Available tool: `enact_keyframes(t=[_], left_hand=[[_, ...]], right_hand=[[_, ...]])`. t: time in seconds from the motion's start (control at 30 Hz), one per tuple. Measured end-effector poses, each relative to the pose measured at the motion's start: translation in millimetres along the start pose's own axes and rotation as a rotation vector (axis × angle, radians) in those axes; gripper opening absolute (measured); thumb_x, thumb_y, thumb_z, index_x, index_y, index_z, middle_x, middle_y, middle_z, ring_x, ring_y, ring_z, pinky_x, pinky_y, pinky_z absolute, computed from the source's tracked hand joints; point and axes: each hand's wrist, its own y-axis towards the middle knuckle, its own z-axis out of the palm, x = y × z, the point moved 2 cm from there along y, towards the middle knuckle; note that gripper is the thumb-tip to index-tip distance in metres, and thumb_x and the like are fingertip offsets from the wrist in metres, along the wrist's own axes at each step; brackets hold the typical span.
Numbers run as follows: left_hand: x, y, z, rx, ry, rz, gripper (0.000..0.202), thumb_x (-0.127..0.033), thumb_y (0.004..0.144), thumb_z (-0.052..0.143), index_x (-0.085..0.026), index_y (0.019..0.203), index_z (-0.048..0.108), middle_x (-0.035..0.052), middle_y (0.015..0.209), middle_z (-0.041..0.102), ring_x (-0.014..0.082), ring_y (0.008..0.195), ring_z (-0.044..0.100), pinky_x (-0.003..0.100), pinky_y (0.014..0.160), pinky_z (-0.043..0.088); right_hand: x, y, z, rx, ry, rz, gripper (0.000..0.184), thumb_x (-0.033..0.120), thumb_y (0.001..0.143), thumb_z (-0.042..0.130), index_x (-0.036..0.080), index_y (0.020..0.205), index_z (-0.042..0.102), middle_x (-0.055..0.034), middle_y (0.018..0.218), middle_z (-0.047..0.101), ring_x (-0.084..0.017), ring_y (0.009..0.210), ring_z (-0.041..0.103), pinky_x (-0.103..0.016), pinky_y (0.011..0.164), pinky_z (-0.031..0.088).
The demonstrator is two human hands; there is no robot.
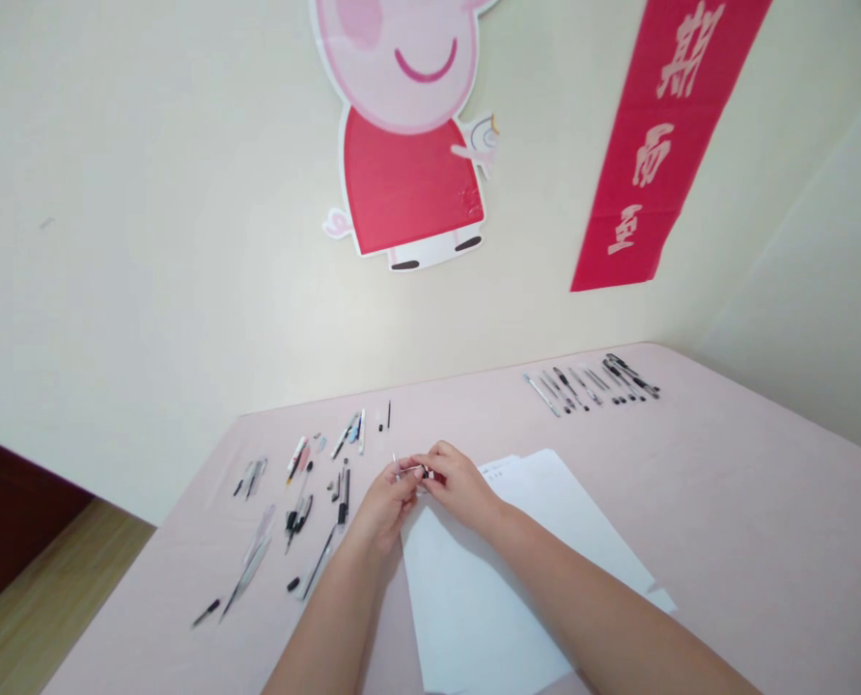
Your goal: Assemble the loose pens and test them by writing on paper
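left hand [385, 504]: fingertips pinched on one end of a thin pen part [408, 470], held just above the pink table [727, 541].
right hand [460, 488]: fingers closed on its other end.
beneath: white paper [488, 579].
left side: scattered pen pieces [300, 502].
far right: row of pens [594, 384].

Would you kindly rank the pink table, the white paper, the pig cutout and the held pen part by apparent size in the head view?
1. pink table
2. white paper and pig cutout: about alike; the paper is nearer the camera and the cutout is cropped at the top, so not ranked
3. pen part
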Motion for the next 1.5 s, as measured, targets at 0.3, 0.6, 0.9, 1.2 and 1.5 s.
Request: enact_keyframes(t=[0.3, 0.6, 0.9, 1.2, 1.5], left_hand=[[-2.9, 0.0, 0.5, -0.035, -0.005, 0.028, 0.033, -0.031, 0.056, 0.072, -0.015, 0.079, 0.054, -0.0070, 0.054, 0.045, 0.0024, 0.041, 0.032, 0.017, 0.040, 0.020], [-3.4, 0.5, -2.1, -0.117, 0.089, 0.170, 0.026, -0.031, 0.061, 0.069, -0.016, 0.074, 0.052, -0.0080, 0.055, 0.045, 0.0033, 0.043, 0.036, 0.018, 0.043, 0.024], [-4.1, 4.6, -7.6, -0.180, 0.375, 0.310, 0.028, -0.039, 0.070, 0.060, -0.016, 0.085, 0.057, -0.0020, 0.066, 0.054, 0.0088, 0.052, 0.047, 0.022, 0.051, 0.036], [-17.3, -1.8, -16.3, -0.210, 1.179, 0.797, 0.023, -0.028, 0.085, 0.038, -0.018, 0.096, 0.056, 0.0082, 0.095, 0.058, 0.0214, 0.093, 0.053, 0.038, 0.084, 0.041], [-18.5, -6.8, -9.7, -0.156, 1.434, 0.821, 0.025, -0.020, 0.085, 0.037, -0.019, 0.101, 0.056, 0.0097, 0.102, 0.054, 0.0219, 0.093, 0.052, 0.038, 0.080, 0.042]], right_hand=[[-2.9, -1.0, 1.6, -0.031, 0.060, 0.004, 0.046, 0.007, 0.073, 0.054, 0.022, 0.117, 0.050, 0.0012, 0.079, 0.049, -0.010, 0.068, 0.047, -0.021, 0.065, 0.040], [-12.5, 0.5, 7.1, -0.132, 0.221, 0.189, 0.007, 0.020, 0.072, 0.058, 0.017, 0.076, 0.053, 0.0028, 0.066, 0.053, -0.010, 0.060, 0.050, -0.022, 0.056, 0.040], [-24.3, 4.6, 11.7, -0.141, 0.768, 0.364, 0.018, 0.029, 0.064, 0.063, 0.016, 0.070, 0.051, 0.0035, 0.059, 0.054, -0.011, 0.055, 0.056, -0.021, 0.047, 0.045], [-24.6, 7.4, 1.7, -0.219, 0.863, 0.369, 0.020, 0.029, 0.062, 0.066, 0.016, 0.071, 0.053, 0.0037, 0.060, 0.056, -0.010, 0.056, 0.057, -0.020, 0.047, 0.045], [-27.0, 5.6, 4.9, -0.203, 0.583, 0.319, 0.007, 0.021, 0.067, 0.056, 0.016, 0.072, 0.055, 0.0036, 0.059, 0.054, -0.010, 0.054, 0.054, -0.021, 0.048, 0.044]])
